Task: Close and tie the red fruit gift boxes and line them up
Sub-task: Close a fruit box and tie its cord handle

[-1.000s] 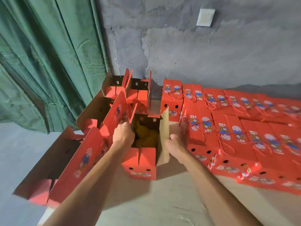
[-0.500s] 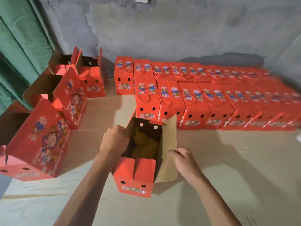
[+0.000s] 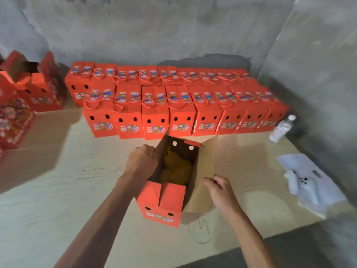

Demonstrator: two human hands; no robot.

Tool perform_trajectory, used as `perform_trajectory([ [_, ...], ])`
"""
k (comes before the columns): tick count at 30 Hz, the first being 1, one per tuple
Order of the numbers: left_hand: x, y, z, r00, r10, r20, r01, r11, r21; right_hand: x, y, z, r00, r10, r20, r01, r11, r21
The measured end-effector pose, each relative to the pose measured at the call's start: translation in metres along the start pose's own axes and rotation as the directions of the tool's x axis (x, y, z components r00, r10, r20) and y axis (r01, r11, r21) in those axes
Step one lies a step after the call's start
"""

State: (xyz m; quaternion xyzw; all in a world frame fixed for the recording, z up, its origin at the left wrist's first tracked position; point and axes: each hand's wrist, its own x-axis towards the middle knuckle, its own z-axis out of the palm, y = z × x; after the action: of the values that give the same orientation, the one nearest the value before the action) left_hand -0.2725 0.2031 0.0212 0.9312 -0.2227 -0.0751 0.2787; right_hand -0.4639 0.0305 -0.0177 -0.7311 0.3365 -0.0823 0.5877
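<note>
Open box [image 3: 164,202] standing upright on the counter [image 3: 67,190], just in front of the near row of closed boxes [image 3: 181,117], yellow fruit [image 3: 175,171] visible inside. Left hand [image 3: 142,163] curled over the box's left top edge, fingers gripping the left flap [image 3: 160,149]; right hand [image 3: 222,192] pinching the near edge of the right flap [image 3: 204,171], which stands open and shows its brown inner face.

Judged step: folding the top shut before tying. Best done by bringing the right flap over first while steadying the box with the left hand, then folding the left flap to meet it, keeping the fruit pressed below the fold line. Worth checking that the small end tabs tuck inside, not outside. Cord [image 3: 201,231] lying on the counter just in front of the box, likely needed for the tie; whether attached cannot be told.

Still-open boxes [image 3: 38,91] far to the left of the box; bottle [image 3: 281,129] and white bag [image 3: 309,182] to its right.
</note>
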Motion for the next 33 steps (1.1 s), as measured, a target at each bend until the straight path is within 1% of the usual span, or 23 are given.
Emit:
perform_trajectory([
  [4,-0.001,0.062,0.043,0.999,0.018,0.038,-0.017,0.999,-0.039,0.005,0.021,-0.072,0.997,0.050,-0.063,-0.051,0.999,-0.013],
  [7,0.011,0.100,0.062,0.997,0.056,0.060,-0.054,0.998,-0.034,0.012,0.028,-0.105,0.989,0.065,-0.134,-0.060,0.998,0.034],
  [12,0.045,0.146,0.084,0.991,0.120,0.065,-0.123,0.992,0.041,0.036,0.034,-0.131,0.981,0.088,-0.173,-0.071,0.992,0.102],
  [17,0.090,0.174,0.099,0.978,0.163,0.127,-0.179,0.976,0.127,0.066,0.035,-0.140,0.972,0.166,-0.164,-0.147,0.982,0.122],
  [21,0.124,0.187,0.109,0.950,0.249,0.186,-0.291,0.925,0.246,0.088,0.032,-0.143,0.953,0.292,-0.079,-0.251,0.909,0.332],
  [23,0.138,0.193,0.112,0.933,0.285,0.222,-0.339,0.901,0.269,0.094,0.025,-0.143,0.952,0.307,-0.017,-0.274,0.873,0.404],
  [25,0.151,0.199,0.115,0.922,0.299,0.245,-0.365,0.883,0.294,0.100,0.016,-0.142,0.957,0.284,0.048,-0.278,0.866,0.415],
  [27,0.163,0.203,0.118,0.926,0.286,0.246,-0.354,0.885,0.303,0.108,0.004,-0.142,0.960,0.268,0.084,-0.280,0.900,0.335],
  [29,0.172,0.207,0.123,0.938,0.262,0.229,-0.324,0.896,0.303,0.120,-0.007,-0.140,0.946,0.258,0.197,-0.300,0.926,0.227],
  [31,0.177,0.208,0.126,0.953,0.227,0.202,-0.281,0.911,0.301,0.130,-0.020,-0.134,0.897,0.271,0.349,-0.325,0.940,0.106],
  [33,0.178,0.206,0.130,0.969,0.196,0.153,-0.230,0.939,0.257,0.139,-0.028,-0.130,0.850,0.259,0.459,-0.283,0.959,-0.017],
])
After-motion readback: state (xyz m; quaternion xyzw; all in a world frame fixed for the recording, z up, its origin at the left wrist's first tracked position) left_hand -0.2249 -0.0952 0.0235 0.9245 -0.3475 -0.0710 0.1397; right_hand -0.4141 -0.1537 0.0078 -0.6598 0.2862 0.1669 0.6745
